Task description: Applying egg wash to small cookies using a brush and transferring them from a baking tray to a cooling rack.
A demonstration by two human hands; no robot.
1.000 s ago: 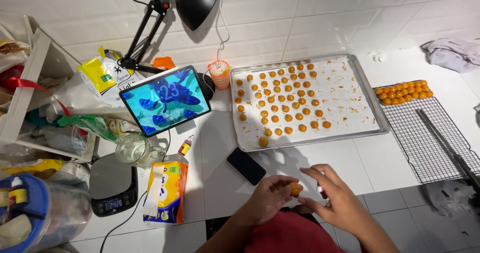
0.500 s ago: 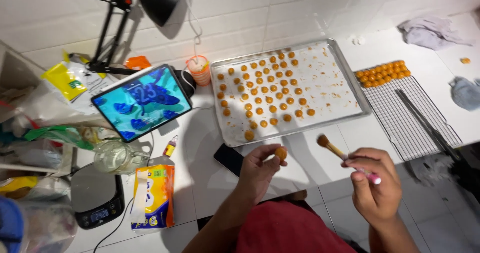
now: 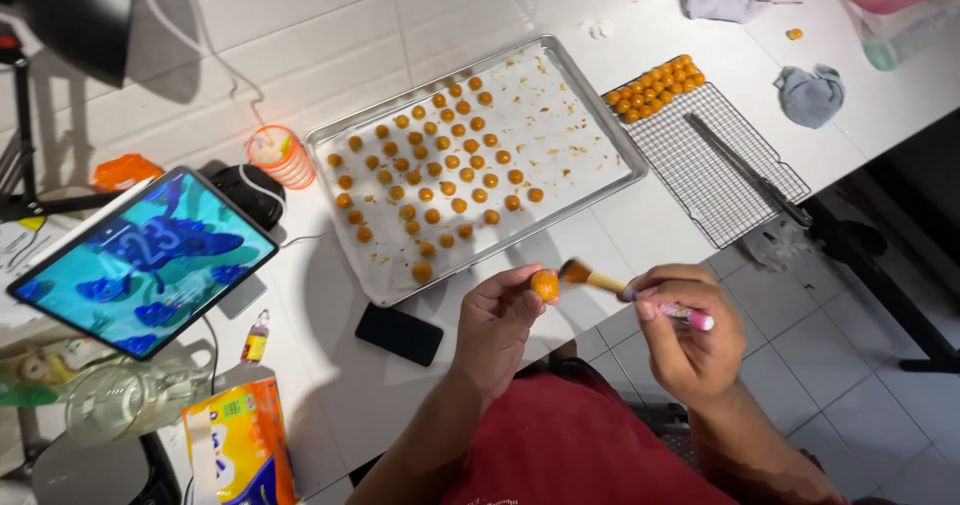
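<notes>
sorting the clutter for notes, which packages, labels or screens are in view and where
Tablet: propped at the counter's left, lit screen with blue shapes on turquoise.
Phone: flat below the baking tray, black rectangle, screen dark.
Carton: bottom left, yellow, orange and blue box.
Small bottle: beside the tablet, yellow label, red cap.

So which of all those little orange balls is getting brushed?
The orange ball pinched in the left hand, off the tray. The brush in the right hand touches it; the others lie untouched.
</notes>
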